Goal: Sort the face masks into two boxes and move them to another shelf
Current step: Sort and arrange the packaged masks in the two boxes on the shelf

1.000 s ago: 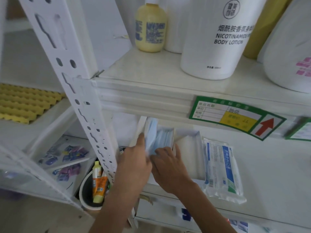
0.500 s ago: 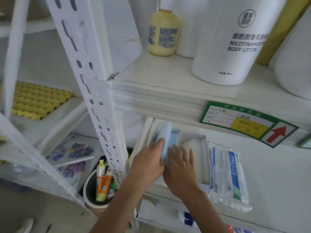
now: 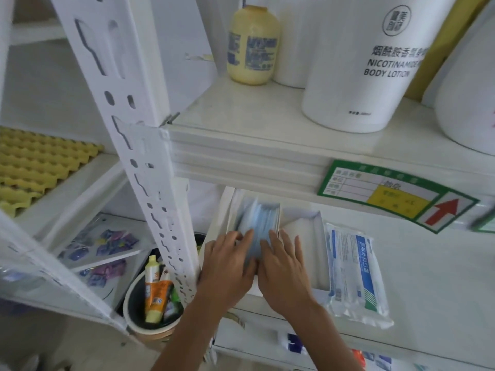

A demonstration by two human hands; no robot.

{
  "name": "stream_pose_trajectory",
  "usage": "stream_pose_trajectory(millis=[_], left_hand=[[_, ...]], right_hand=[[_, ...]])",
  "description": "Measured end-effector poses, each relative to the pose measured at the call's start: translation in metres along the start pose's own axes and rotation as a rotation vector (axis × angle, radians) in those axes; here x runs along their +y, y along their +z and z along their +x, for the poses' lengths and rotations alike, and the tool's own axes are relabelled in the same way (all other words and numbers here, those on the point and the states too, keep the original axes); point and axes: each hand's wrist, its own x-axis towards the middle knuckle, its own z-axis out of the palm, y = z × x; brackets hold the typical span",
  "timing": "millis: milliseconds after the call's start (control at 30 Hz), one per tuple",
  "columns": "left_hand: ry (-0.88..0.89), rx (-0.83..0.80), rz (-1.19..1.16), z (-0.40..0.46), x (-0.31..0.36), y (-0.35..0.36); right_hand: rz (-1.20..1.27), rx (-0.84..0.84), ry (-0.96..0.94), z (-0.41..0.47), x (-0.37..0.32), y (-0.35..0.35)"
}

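On the lower white shelf [image 3: 428,277], the left hand [image 3: 227,266] and right hand [image 3: 284,266] press flat from either side against a stack of pale blue face masks [image 3: 258,218] standing in an open white cardboard box [image 3: 318,236]. A sealed clear packet of masks with blue print [image 3: 353,271] lies just right of the box. Above, a large white body lotion bottle [image 3: 361,76] and a small yellow bottle [image 3: 251,46] stand on the upper shelf.

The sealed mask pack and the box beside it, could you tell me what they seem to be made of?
The mask pack looks like clear glossy plastic film: it shines and its contents show through. The box looks like matte white card, judging by its thin folded walls, though this is uncertain.
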Motion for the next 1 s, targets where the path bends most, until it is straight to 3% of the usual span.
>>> stream_pose_trajectory(millis=[100,233,467,600,833,1000], left_hand=[[0.072,0.02,0.018,-0.006,0.003,0.002],[0.033,-0.025,-0.011,-0.012,0.006,0.007],[-0.018,0.016,-0.232,-0.01,0.008,0.003],[-0.074,0.144,-0.451,-0.009,0.009,-0.004],[-0.362,0.315,-0.806,-0.016,0.016,-0.01],[-0.545,0.381,-1.016,-0.013,0.025,-0.012]], right_hand=[[0.101,0.031,0.0,0.001,0.004,0.001],[0.17,0.068,0.047,0.001,0.011,0.004],[0.16,0.086,0.116,0.004,0.009,0.008],[0.168,0.098,0.152,0.005,0.002,0.008],[0.24,0.331,0.123,0.006,-0.017,0.011],[0.184,0.303,0.051,0.002,-0.031,0.015]])
